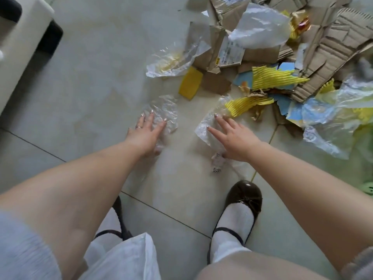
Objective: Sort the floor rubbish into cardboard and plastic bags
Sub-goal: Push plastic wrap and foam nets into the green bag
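My left hand (146,130) lies with spread fingers on a crumpled clear plastic sheet (166,112) on the tiled floor. My right hand (232,136) lies flat with straight fingers on another clear plastic wrapper (203,126), next to a yellow foam net (244,104). Beyond both hands is a heap of torn cardboard (331,45), white plastic film (260,27), more yellow foam netting (276,77) and blue paper scraps (286,67). A white plastic bag (125,259) hangs near my legs at the bottom.
A yellow card piece (190,83) and a clear bag with yellow residue (171,61) lie left of the heap. My brown shoe (242,201) stands below the right hand. White furniture (22,41) stands at the upper left. Clear and green-tinted plastic (333,122) lies at the right.
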